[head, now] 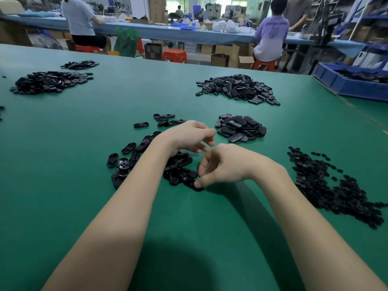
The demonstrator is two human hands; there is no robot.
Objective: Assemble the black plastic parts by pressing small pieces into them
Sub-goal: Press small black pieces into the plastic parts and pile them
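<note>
Two bare hands at frame centre over a pile of black plastic parts on the green tabletop, left hand loosely curled and empty, right hand fingertip touching one part, small pieces heaped at right.

Left hand hides parts beneath; blue bin cut off right.
</note>
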